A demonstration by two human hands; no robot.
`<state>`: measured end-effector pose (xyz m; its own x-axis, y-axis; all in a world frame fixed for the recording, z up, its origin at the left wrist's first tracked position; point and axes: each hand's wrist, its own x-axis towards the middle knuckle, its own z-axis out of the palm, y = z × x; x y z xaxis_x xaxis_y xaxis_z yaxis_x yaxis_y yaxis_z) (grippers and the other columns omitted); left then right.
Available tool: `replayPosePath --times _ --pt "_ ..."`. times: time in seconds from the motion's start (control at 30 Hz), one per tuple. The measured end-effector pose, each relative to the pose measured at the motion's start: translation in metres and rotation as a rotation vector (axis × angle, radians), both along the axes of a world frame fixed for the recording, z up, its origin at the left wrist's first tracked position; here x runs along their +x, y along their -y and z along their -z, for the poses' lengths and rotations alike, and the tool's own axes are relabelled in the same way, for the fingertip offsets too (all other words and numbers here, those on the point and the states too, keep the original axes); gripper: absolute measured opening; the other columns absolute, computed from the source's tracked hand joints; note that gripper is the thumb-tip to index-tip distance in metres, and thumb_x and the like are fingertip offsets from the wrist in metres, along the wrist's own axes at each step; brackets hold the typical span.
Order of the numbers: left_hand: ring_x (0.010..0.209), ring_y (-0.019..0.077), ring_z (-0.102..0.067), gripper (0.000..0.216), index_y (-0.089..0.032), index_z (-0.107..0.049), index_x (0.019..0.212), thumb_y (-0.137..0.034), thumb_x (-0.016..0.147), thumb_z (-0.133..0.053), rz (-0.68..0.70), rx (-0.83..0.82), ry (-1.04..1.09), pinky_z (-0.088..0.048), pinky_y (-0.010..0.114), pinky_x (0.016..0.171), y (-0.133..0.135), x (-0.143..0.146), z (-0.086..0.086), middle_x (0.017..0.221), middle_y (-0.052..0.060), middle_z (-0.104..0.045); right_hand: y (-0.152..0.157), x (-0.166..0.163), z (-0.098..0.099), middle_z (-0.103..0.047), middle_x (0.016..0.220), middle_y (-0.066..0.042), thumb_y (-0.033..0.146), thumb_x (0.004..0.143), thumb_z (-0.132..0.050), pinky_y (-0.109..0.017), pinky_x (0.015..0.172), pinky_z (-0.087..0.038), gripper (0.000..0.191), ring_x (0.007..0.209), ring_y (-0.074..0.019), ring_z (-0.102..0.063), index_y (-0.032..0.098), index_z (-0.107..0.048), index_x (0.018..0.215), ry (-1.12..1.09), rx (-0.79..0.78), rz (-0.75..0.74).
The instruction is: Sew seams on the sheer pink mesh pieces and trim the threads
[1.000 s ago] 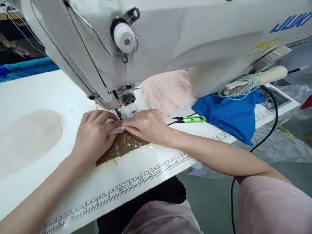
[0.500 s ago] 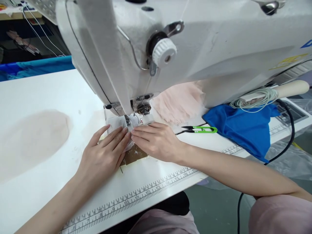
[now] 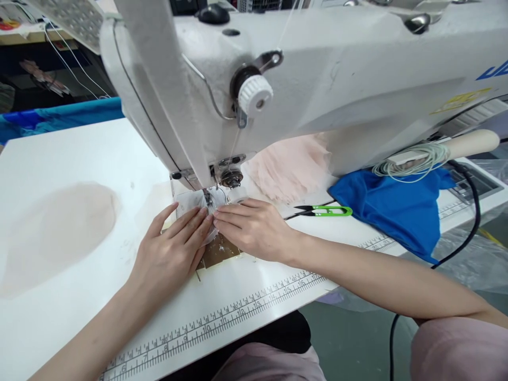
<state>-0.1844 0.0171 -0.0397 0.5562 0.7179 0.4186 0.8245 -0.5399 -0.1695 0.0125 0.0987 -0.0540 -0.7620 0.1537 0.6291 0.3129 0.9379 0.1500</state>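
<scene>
Sheer white fabric (image 3: 189, 199) lies gathered under the presser foot (image 3: 207, 198) of a sewing machine (image 3: 341, 79). My left hand (image 3: 170, 248) rests flat on this fabric just left of the foot, thumb apart and fingers stretched out. From the right, my right hand (image 3: 254, 228) holds the fabric's edge close to the foot, its fingers pressed together and its thumb hidden. The fingertips of both hands almost meet in front of the needle area. Below them shows a brown plate (image 3: 219, 253) with bits of thread on it.
Pale pink fabric (image 3: 291, 166) lies behind my right hand. Green thread snips (image 3: 327, 211) and a blue cloth (image 3: 391, 206) are to the right. A sheer oval piece (image 3: 63, 227) lies on the left of the white table (image 3: 130, 143). A printed ruler (image 3: 206, 329) runs along the front edge.
The camera view has tilted slightly, so the machine's head sits a little lower and further left in view. Both hands stay at the presser foot; the white fabric beside it has shifted slightly.
</scene>
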Motion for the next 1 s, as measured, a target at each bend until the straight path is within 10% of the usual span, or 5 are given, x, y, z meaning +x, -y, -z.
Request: replayPosePath --times 1.0 --pt "0.116 0.0283 -0.064 0.034 -0.018 -0.062 0.125 -0.018 0.093 -0.053 -0.050 -0.031 0.063 -0.038 0.056 0.111 -0.0014 -0.0025 -0.0009 0.123 0.011 -0.068 -0.0082 -0.0057 0.0040 -0.077 0.096 -0.008 0.004 0.091 -0.050 -0.036 0.093 -0.054 0.025 0.094 -0.0181 -0.073 0.011 -0.074 0.090 -0.011 -0.157 0.029"
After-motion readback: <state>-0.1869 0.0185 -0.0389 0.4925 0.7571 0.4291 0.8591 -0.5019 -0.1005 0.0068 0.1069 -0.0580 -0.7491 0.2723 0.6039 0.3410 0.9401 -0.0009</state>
